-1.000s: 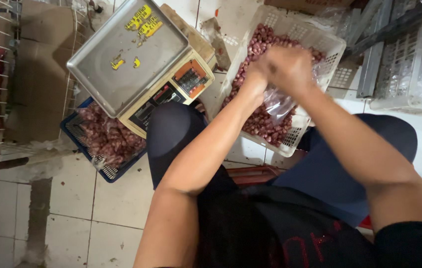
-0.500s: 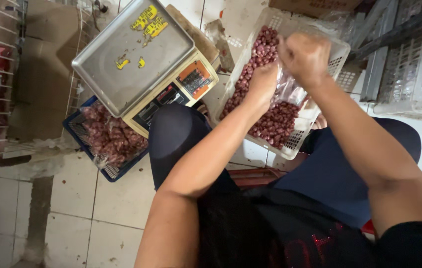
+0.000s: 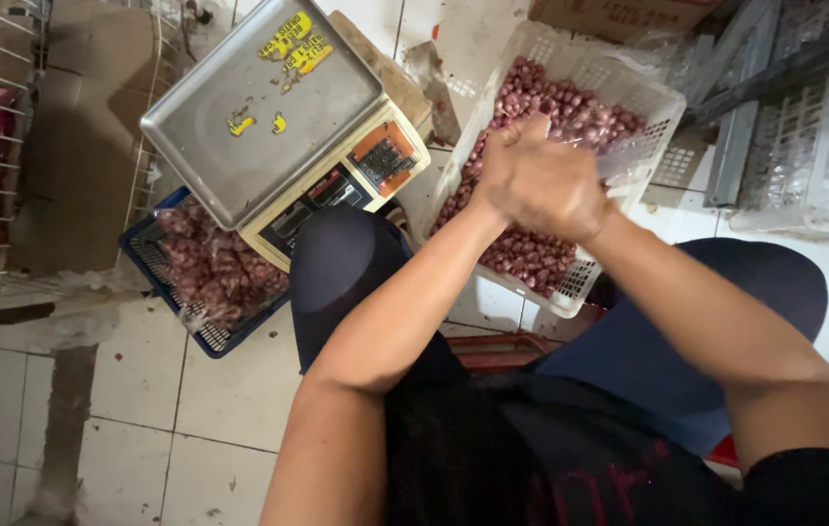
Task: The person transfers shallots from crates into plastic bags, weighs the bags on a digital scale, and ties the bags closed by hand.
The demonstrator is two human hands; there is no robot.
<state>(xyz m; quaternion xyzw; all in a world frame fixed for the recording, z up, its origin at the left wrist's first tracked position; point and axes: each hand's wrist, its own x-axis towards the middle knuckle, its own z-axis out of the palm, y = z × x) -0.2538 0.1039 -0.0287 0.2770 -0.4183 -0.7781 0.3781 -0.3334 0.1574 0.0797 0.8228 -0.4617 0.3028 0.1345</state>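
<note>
My left hand (image 3: 517, 166) and right hand (image 3: 561, 195) are pressed together, fingers curled shut, above a white basket (image 3: 663, 107) of small red shallots (image 3: 531, 253). I cannot tell what they grip. A scale (image 3: 268, 107) stands just left, over a blue basket (image 3: 156, 268) on the floor.

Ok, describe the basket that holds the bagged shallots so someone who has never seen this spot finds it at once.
Start at the weighing scale with its steel pan, on the tiled floor. Tucked partly under its near left corner sits the dark blue basket, filled with clear bags of reddish shallots. Unlike the white basket to the right, where the shallots lie loose, this one is blue.
</note>
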